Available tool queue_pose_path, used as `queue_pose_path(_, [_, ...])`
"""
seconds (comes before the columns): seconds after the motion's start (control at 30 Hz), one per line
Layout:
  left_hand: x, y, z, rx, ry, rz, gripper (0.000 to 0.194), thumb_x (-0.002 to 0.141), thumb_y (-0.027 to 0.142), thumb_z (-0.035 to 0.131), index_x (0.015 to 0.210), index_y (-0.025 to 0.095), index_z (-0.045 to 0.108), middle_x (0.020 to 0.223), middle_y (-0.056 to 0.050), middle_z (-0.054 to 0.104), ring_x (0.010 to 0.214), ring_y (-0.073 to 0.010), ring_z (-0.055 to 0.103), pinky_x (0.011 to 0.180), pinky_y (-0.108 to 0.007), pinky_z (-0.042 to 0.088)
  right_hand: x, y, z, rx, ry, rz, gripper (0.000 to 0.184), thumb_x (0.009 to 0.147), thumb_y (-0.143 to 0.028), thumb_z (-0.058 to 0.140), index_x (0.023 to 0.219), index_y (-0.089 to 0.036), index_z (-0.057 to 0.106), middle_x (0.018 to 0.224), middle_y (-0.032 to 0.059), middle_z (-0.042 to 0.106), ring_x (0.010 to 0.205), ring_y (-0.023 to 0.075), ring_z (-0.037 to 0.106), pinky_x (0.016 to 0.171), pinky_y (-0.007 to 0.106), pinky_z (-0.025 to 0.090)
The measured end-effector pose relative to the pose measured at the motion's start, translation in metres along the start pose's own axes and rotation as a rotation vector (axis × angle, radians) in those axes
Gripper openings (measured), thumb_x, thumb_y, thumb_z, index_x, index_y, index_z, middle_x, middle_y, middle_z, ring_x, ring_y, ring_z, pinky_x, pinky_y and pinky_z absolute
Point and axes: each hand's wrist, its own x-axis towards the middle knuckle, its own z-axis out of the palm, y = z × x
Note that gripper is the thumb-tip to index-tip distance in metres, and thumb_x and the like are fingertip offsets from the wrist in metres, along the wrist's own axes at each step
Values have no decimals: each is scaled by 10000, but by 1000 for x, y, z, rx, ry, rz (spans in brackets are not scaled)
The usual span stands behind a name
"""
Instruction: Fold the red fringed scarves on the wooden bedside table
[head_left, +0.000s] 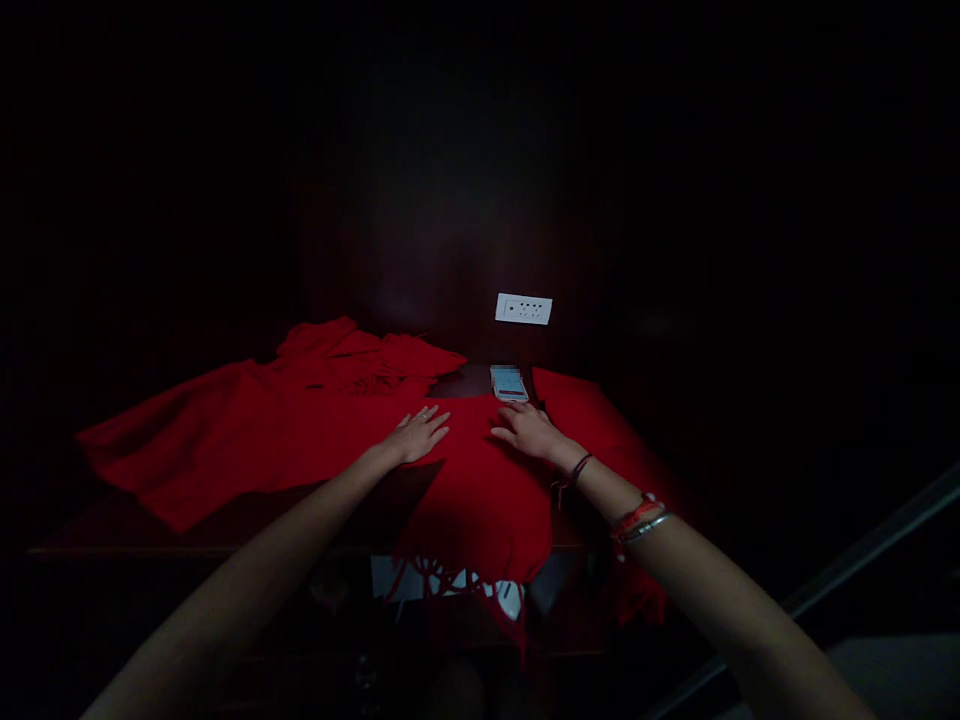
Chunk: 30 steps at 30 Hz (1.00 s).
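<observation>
A red fringed scarf point(480, 500) lies spread over a dark table, with one tasselled end hanging over the front edge. My left hand point(417, 436) rests flat on the cloth, fingers apart and a ring on one of them. To its right, my right hand point(529, 430) lies on the same cloth, fingers stretched out and the thumb apart. Just beyond my right fingertips is a phone point(509, 383) with its screen lit. Neither hand grips anything. Dim light hides the fine folds.
A bunched red cloth point(360, 350) lies at the back left, and more red cloth point(592, 410) drapes down on the right. A white socket plate point(523, 309) is on the dark wall. Below the table edge point(135, 549) are white items point(510, 598), partly hidden by fringe.
</observation>
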Motion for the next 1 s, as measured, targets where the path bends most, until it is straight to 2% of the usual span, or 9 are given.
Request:
queue_pose_path(0.1, [4,13,2,-16,-17,13,564,789,551,113,1275,270,169,1345,-38,126,1216,-215,94,945,-415,125,2,15,26,29,-111,122,639,738,-609,197,1272,-259,195,1347,65,134,1203,281,98,908,488,154])
queue_pose_path(0.23, [14,22,1,-1,-116,-2,631,727,642,136,1268,317,156,1347,-17,96,1215,-254,54,936,-466,83,7,23,53,51,-168,173,675,718,-641,66,1289,-283,96,1361,37,47,1211,288,13,929,503,41])
queue_pose_path(0.43, [27,23,-4,15,-153,-40,623,739,623,145,1271,299,158,1346,-27,101,1212,-263,73,932,-469,94,19,32,53,56,-165,196,686,706,-655,57,1287,-292,97,1361,20,40,1209,287,2,940,484,24])
queue_pose_path(0.53, [29,22,-8,27,-76,-14,558,788,549,115,1256,273,239,1331,-37,193,1201,-238,162,932,-434,152,19,35,51,74,-142,178,667,723,-636,108,1283,-276,145,1357,41,86,1207,299,43,931,502,51])
queue_pose_path(0.6, [29,18,-9,60,51,-5,510,818,481,114,1241,254,285,1329,-34,203,1199,-216,176,938,-410,160,20,34,48,71,-77,130,610,756,-575,202,1266,-244,226,1332,73,187,1195,292,130,926,493,109])
queue_pose_path(0.67, [30,11,-9,94,110,-56,487,821,457,151,1239,249,290,1340,-29,162,1208,-226,136,941,-429,140,22,31,41,44,27,1,488,795,-432,289,1227,-206,316,1266,89,319,1158,239,247,929,415,184])
queue_pose_path(0.77, [31,-3,-8,70,-14,-141,509,808,480,170,1259,255,240,1341,-36,153,1211,-254,98,928,-474,130,34,21,30,-12,137,-279,370,815,-217,292,1168,-192,399,1150,72,440,1057,151,373,890,279,264])
queue_pose_path(0.83, [30,-12,-7,37,-76,-118,513,815,468,140,1272,243,202,1337,-45,167,1213,-238,103,932,-458,139,46,14,26,-55,142,-402,358,808,-168,298,1139,-204,431,1114,64,457,1005,143,407,845,259,303])
queue_pose_path(1.0, [27,-22,-9,39,-138,-41,487,830,422,123,1282,243,155,1348,-40,114,1219,-210,75,942,-433,129,74,12,25,-125,51,-486,241,752,-125,394,934,-167,547,1004,79,480,878,158,452,705,255,364])
